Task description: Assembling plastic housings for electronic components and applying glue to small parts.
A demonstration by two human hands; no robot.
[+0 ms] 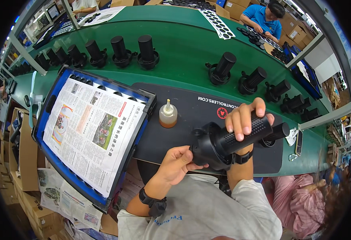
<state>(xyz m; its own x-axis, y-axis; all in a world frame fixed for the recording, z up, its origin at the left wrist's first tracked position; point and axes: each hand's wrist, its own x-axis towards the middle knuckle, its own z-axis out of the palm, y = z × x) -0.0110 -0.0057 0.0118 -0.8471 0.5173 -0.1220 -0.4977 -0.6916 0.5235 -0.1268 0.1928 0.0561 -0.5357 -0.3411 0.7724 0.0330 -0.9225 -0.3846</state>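
Note:
A black plastic housing [212,147] with a perforated cylinder is held tilted over the dark mat [183,102]. My right hand [244,121] is wrapped over the cylinder from above, fingertips on its holes. My left hand [176,165] pinches the housing's rim at the base end, thumb and fingers closed on the edge. Behind my right wrist, another black cylinder part [278,132] rests on the mat. A small squeeze bottle [168,115] with a pointed nozzle and amber liquid stands upright left of the housing, touched by neither hand.
A blue tray [121,170] covered with newspaper [91,124] lies at my left. Several black cylinder units [146,52] stand along the green conveyor [181,60] beyond the mat. Across it, a person in blue [265,22] handles small black pieces. Someone in pink [299,200] sits at my right.

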